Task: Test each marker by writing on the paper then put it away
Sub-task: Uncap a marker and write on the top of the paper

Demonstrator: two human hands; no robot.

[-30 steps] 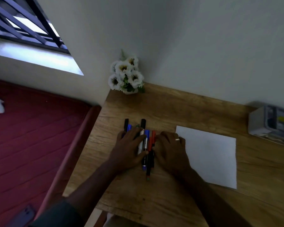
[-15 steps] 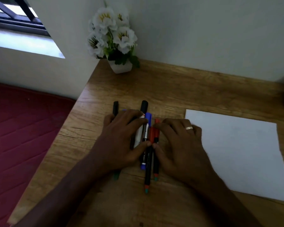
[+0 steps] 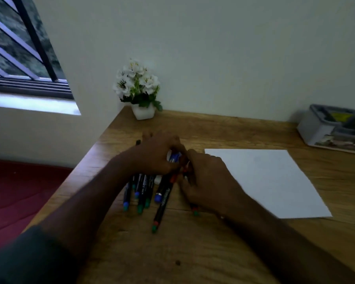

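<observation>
A cluster of markers (image 3: 140, 191) is laid on the wooden tabletop (image 3: 193, 253) near its left edge, their capped ends pointing toward the near edge. The left hand (image 3: 158, 154) is curled over the far part of the cluster, with a blue-and-white marker (image 3: 173, 156) seen between its fingers; whether that marker is truly gripped cannot be told because of blur. The right hand (image 3: 203, 179) is set just beside the left, touching it at the fingertips, its fingers bent down over the right side of the cluster. A long black marker with a red band (image 3: 162, 203) is seen lying at a slant from between the two hands toward the near edge. What the right hand grasps, if anything, cannot be told. The white paper (image 3: 270, 181) is laid flat just right of the right hand. A potted white flower (image 3: 138, 89) is placed at the far left corner, and a grey box (image 3: 332, 132) at the far right edge.
</observation>
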